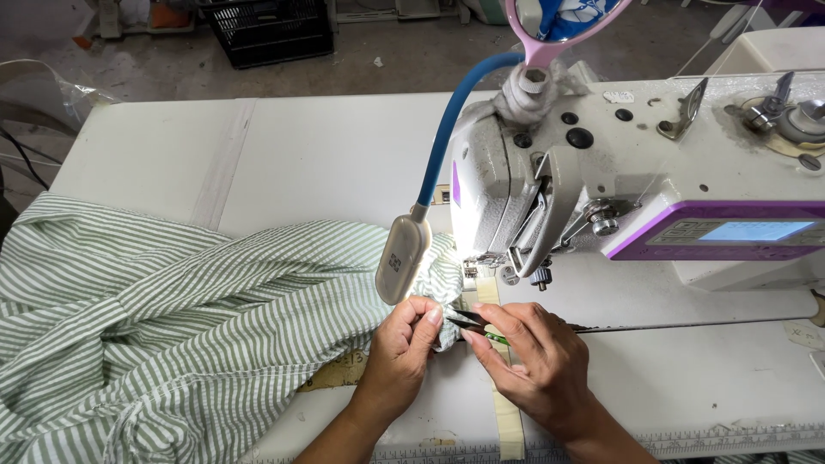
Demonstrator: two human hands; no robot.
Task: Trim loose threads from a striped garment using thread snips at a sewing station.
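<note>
- My left hand [406, 339] pinches a bunched edge of the green-and-white striped cotton fabric [172, 318], thumb & fingertips pressed together on it, just in front of the needle area.
- My right hand [533, 357] grips small metal thread snips w/ a green handle [478, 325]; fingers curled round them, blades pointing left at the pinched edge, tips touching or almost touching it, can't tell which.
- Rest of the fabric spreads in loose folds to the left, across the white work table [284, 155] & over its near edge.
- Just behind my hands: white industrial sewing machine w/ purple control panel [653, 163], lit under its head.
- Flat beige lamp head on a blue gooseneck [402, 258] hangs right above my left hand.
- Strip of beige tape [507, 412] runs along the table under my right hand.
- Black plastic crate [271, 30] on the floor, well behind the table.
</note>
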